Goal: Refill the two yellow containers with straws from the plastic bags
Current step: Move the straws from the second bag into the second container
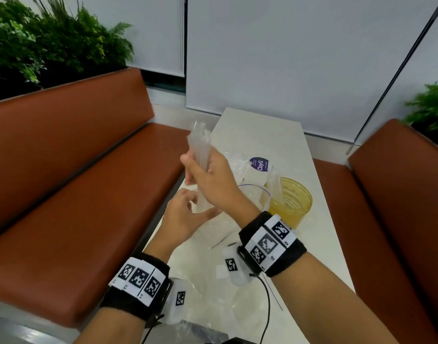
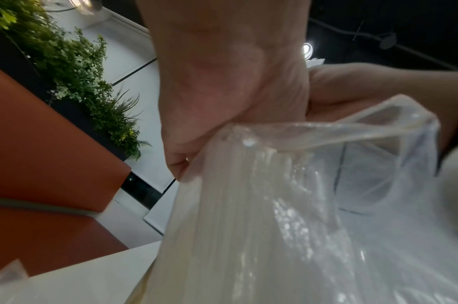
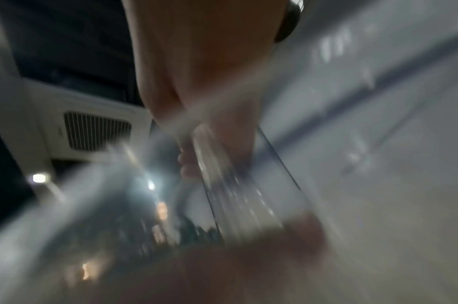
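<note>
My right hand (image 1: 203, 175) grips a bundle of clear straws (image 1: 199, 142) that sticks up above the table's left edge. The right wrist view is blurred but shows that hand (image 3: 209, 82) wrapped round the straws (image 3: 235, 185). Just below, my left hand (image 1: 188, 207) holds the clear plastic bag around the bundle's lower end. In the left wrist view its fingers (image 2: 186, 160) pinch the bag (image 2: 378, 185) over the straws (image 2: 235, 226). One yellow container (image 1: 293, 207) stands to the right with a few straws leaning in it. I see no other yellow container.
A bag with a purple label (image 1: 259, 164) lies behind the hands on the white table (image 1: 262, 135). Crumpled clear plastic (image 1: 213, 306) covers the near end. Orange-brown benches run along the left (image 1: 64, 182) and right (image 1: 399, 194). Plants stand behind them.
</note>
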Motion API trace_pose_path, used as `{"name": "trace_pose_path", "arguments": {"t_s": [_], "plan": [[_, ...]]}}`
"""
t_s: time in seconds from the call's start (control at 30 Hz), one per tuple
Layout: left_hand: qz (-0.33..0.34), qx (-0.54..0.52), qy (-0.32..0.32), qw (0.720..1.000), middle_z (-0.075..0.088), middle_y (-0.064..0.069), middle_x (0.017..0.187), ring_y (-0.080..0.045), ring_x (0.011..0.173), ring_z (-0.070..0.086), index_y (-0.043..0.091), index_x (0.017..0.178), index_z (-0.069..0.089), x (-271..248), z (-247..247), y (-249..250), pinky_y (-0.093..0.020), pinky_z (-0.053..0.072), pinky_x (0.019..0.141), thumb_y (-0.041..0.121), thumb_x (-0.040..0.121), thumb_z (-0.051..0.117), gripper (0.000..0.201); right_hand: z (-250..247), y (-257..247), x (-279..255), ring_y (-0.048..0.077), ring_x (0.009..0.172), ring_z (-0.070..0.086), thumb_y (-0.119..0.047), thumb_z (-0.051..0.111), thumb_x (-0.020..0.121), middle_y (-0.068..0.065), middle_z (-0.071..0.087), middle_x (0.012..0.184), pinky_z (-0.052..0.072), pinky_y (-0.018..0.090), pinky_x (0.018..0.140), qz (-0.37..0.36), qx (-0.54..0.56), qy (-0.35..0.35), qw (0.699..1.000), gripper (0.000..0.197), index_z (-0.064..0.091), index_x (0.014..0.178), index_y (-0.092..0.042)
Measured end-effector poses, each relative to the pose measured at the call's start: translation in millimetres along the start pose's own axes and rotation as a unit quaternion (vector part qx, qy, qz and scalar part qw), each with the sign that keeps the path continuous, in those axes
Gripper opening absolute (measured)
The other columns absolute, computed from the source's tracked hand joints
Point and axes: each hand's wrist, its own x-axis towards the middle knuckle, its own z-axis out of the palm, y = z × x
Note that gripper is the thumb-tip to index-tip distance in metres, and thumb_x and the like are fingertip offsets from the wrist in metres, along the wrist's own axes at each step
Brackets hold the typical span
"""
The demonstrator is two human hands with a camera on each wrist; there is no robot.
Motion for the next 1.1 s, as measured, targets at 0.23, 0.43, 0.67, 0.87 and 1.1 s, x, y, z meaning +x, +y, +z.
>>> {"name": "trace_pose_path", "arguments": {"t_s": [0.23, 0.43, 0.67, 0.87, 1.1], "plan": [[-0.013, 0.007, 0.002, 1.0, 0.055, 0.014, 0.097, -0.001, 0.075, 0.051, 0.031, 0.105, 0.073, -3.6, -7.6, 3.8, -0.008, 0.04, 0.065, 0.043, 0.07, 0.088, 0.039, -85.0, -85.7, 34.3, 0.023, 0.058, 0.053, -0.009, 0.055, 0.102, 0.007, 0.054, 0.066, 0.052, 0.038, 0.062, -0.127, 0.145, 0.151, 0.97, 0.012, 0.054, 0.09, -0.012], [-0.024, 0.014, 0.012, 1.0, 0.063, 0.01, 0.105, -0.021, 0.085, 0.061, 0.026, 0.109, 0.074, 0.4, -9.5, 0.8, -0.007, 0.045, 0.062, 0.039, 0.083, 0.08, 0.03, -169.3, -43.4, 42.8, 0.021, 0.063, 0.054, -0.019, 0.059, 0.1, 0.0, 0.057, 0.069, 0.051, 0.038, 0.064, -0.144, 0.034, 0.278, 0.949, 0.008, 0.053, 0.096, -0.014], [-0.016, -0.023, 0.017, 0.999, 0.067, 0.01, 0.113, -0.028, 0.088, 0.063, 0.018, 0.11, 0.075, -1.6, -8.3, 9.5, -0.004, 0.045, 0.068, 0.024, 0.095, 0.068, 0.018, -183.2, 93.9, 19.5, -0.003, 0.07, 0.062, -0.027, 0.059, 0.1, 0.0, 0.067, 0.084, 0.046, 0.014, 0.071, 0.054, -0.11, 0.287, 0.95, 0.022, 0.061, 0.103, -0.005], [-0.028, -0.036, -0.001, 0.999, 0.065, 0.012, 0.125, 0.001, 0.095, 0.061, 0.019, 0.116, 0.073, -1.7, -10.0, 10.9, -0.003, 0.043, 0.07, 0.012, 0.101, 0.054, 0.025, -178.0, 158.7, -9.4, 0.03, 0.098, 0.068, -0.037, 0.077, 0.081, -0.001, 0.067, 0.09, 0.055, 0.038, 0.081, 0.25, -0.173, 0.281, 0.91, 0.029, 0.064, 0.095, -0.015], [-0.049, -0.102, -0.011, 0.994, 0.071, 0.01, 0.115, 0.0, 0.083, 0.062, 0.02, 0.121, 0.072, -3.0, -11.2, 11.3, -0.017, 0.045, 0.074, -0.003, 0.096, 0.036, 0.05, -179.2, 119.9, -8.4, 0.018, 0.127, 0.049, -0.031, 0.093, 0.065, 0.003, 0.056, 0.133, 0.041, 0.039, 0.11, 0.187, -0.188, 0.305, 0.915, 0.094, 0.043, 0.144, -0.023]]}}
